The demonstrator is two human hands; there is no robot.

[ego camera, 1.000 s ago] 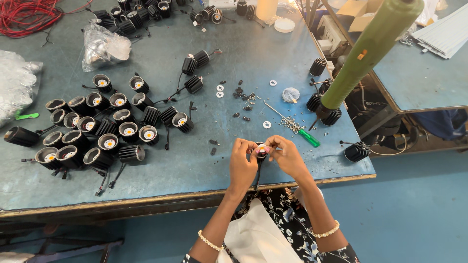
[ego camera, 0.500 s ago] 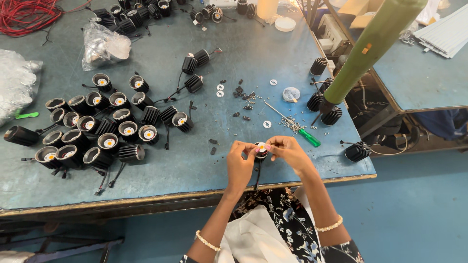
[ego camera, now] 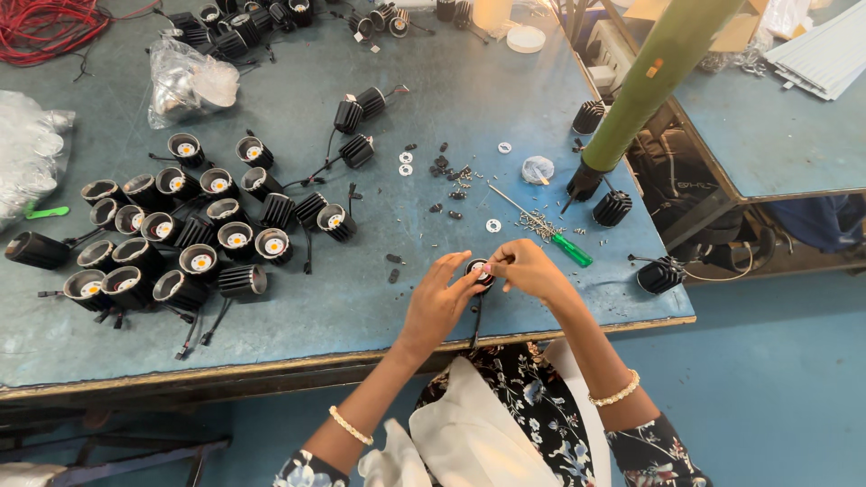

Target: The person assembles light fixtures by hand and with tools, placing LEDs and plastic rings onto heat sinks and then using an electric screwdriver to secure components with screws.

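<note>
Above table [ego camera: 379, 298], left hand [ego camera: 437, 302] has closed onto lamp housing [ego camera: 478, 271].

A small assembly workshop — worn blue workbench [ego camera: 379, 298] crowded with black lamp housings [ego camera: 180, 248], loose screws [ego camera: 539, 221], a green-handled screwdriver [ego camera: 570, 250]

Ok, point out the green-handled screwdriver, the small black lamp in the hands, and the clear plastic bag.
green-handled screwdriver [ego camera: 572, 250], head view, on its green handle.
small black lamp [ego camera: 478, 271], head view, on its round top between both hands.
clear plastic bag [ego camera: 189, 81], head view, on its crumpled middle.
</note>
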